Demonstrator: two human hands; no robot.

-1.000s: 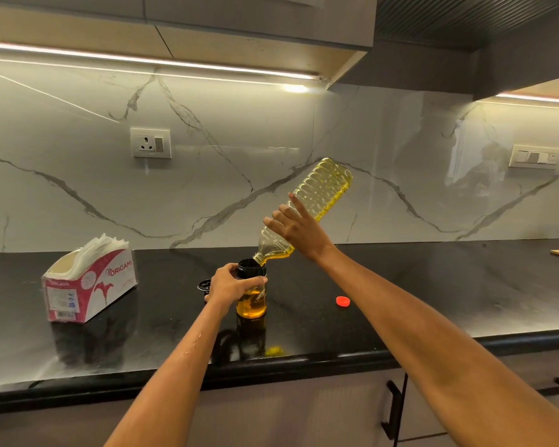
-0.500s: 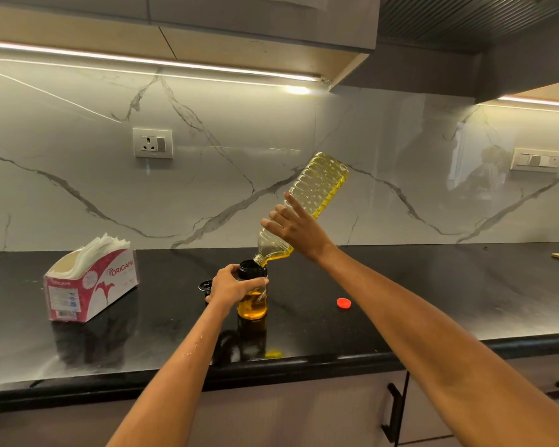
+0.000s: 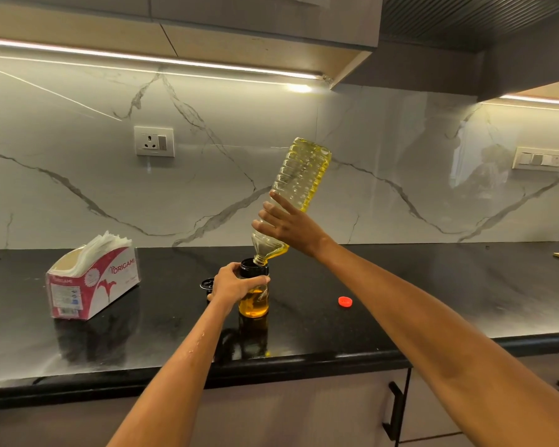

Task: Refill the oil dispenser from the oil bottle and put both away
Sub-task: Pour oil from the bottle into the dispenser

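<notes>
Steeper now: the oil bottle has tipped further up than a moment ago, its mouth set in the open black neck of the dispenser. Right hand holds the bottle low on its body, fingers spread along it; left hand wraps the dispenser's neck, steadying it on the dark surface. Amber oil fills the visible lower part. Red cap lies off to the right. Pouring goes on; capping and stowing remain.

Yellow oil over my black bench

Ribbed clear bottle glows yellow; dispenser amber with black collar; red cap; grey-veined white marble wall.
</notes>
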